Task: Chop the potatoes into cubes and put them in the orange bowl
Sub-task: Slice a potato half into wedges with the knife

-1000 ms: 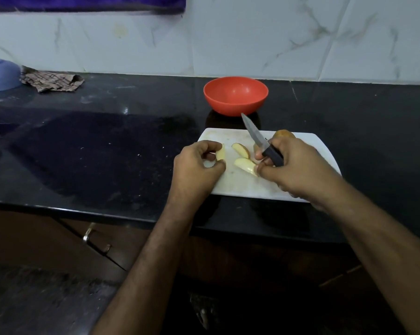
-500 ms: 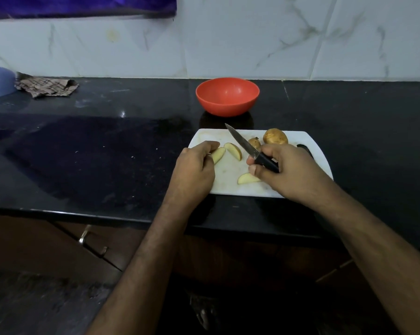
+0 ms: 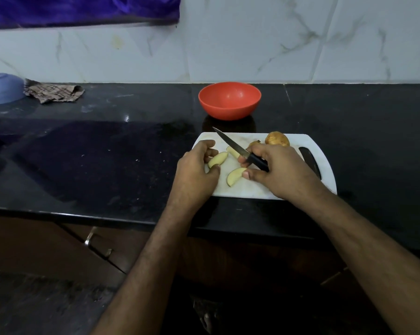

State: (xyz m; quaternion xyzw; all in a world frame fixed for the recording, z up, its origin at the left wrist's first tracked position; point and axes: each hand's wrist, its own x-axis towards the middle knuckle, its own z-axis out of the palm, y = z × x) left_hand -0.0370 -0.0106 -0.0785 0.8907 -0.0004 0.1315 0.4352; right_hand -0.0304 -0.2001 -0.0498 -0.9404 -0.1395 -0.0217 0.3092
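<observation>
A white cutting board (image 3: pixel 325 170) lies on the black counter. On it are three pale potato wedges: one (image 3: pixel 217 159) held between the fingers and thumb of my left hand (image 3: pixel 196 172), one (image 3: pixel 232 151) under the knife blade, one (image 3: pixel 235 176) lying loose near my right thumb. My right hand (image 3: pixel 280 171) grips the black handle of a knife (image 3: pixel 230 145), blade pointing up-left. A whole potato (image 3: pixel 277 139) and a smaller piece (image 3: pixel 254 143) sit at the board's far edge. The orange bowl (image 3: pixel 229 100) stands behind the board with nothing in it.
A blue bowl (image 3: pixel 3 88) and a crumpled checked cloth (image 3: pixel 54 93) lie at the counter's far left by the tiled wall. Cabinet fronts with a metal handle (image 3: pixel 98 244) run below the counter edge.
The left hand's wedge has gone from held upright to lying flat on the board. The right hand with the knife drew back slightly, uncovering the whole potato and the loose wedge.
</observation>
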